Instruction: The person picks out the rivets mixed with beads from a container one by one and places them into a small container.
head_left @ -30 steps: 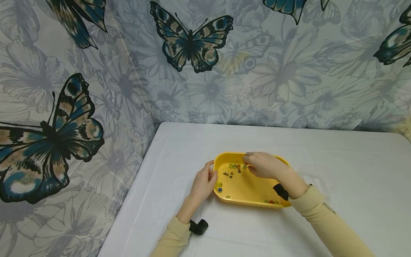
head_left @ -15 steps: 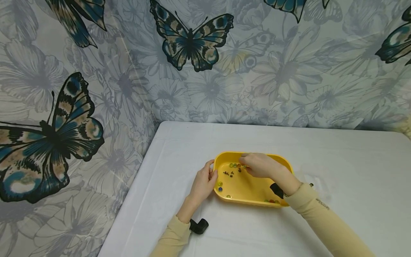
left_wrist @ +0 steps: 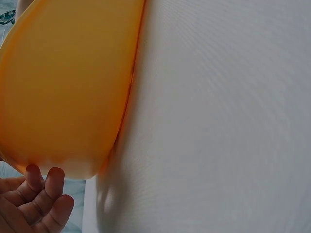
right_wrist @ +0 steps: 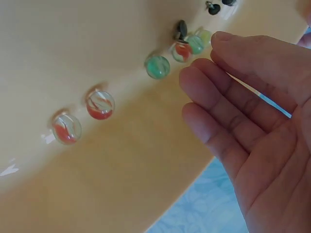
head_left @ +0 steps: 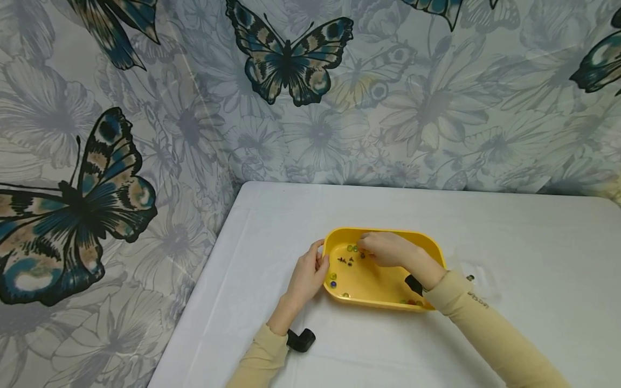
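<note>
A yellow tray (head_left: 383,293) lies on the white table with glass marbles (head_left: 333,276) and small dark screw-like pieces (head_left: 342,260) in it. My left hand (head_left: 309,272) grips its left end, thumb at the rim; in the left wrist view the left fingers (left_wrist: 54,182) curl at the tray's end (left_wrist: 68,97). Inside the tray, my right hand (head_left: 390,249) is at the far wall. The right wrist view shows my right hand (right_wrist: 257,102) with thumb and fingers apart beside a row of marbles, the thumb tip next to a yellowish marble (right_wrist: 205,38). A green marble (right_wrist: 158,66) and two red-streaked ones trail behind.
More marbles (head_left: 411,303) lie along the tray's near edge at the right. On the table (head_left: 271,215) right of the tray is a clear plastic piece (head_left: 482,280) with a small dark item (head_left: 470,278) by it. A butterfly-patterned cloth (head_left: 320,140) hangs behind.
My right hand has moved left along the tray's far wall, covering marbles that showed before. The left hand keeps its grip on the tray's left end.
</note>
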A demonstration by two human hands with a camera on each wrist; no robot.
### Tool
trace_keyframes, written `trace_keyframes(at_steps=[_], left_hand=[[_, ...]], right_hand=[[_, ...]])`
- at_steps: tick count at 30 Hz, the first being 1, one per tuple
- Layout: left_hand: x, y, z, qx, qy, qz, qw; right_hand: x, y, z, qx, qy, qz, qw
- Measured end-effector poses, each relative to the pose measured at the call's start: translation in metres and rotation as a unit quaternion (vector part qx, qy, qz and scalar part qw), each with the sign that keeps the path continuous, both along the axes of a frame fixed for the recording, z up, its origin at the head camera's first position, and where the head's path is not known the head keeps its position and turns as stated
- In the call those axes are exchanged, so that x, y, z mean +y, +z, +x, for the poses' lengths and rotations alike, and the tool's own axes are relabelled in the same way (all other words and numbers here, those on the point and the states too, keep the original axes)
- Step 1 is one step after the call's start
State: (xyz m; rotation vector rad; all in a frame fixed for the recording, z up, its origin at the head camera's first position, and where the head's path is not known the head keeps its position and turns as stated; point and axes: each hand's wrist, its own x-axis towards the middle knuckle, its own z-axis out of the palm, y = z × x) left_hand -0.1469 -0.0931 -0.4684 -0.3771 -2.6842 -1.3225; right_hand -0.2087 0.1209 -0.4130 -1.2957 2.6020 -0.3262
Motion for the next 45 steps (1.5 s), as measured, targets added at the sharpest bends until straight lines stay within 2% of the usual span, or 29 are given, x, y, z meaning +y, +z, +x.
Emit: trace_keyframes(at_steps=[17,29,45], left_hand=[[0.001,0.000,0.000,0.002,-0.002,0.006,1.0000],[0.001,0.000,0.000,-0.011,-0.004,0.008,0.9999],[0.001,0.001,0.001,-0.010,-0.006,0.014,0.9998]], right_hand=[[-0.003,-0.007,0.000,0.009,0.014,-0.006,0.9998],[-0.006,-0.012,-0.003,-0.004,0.008,0.012,0.9999],[-0.008,-0.016,-0.004,0.005,0.015,0.017,0.9997]])
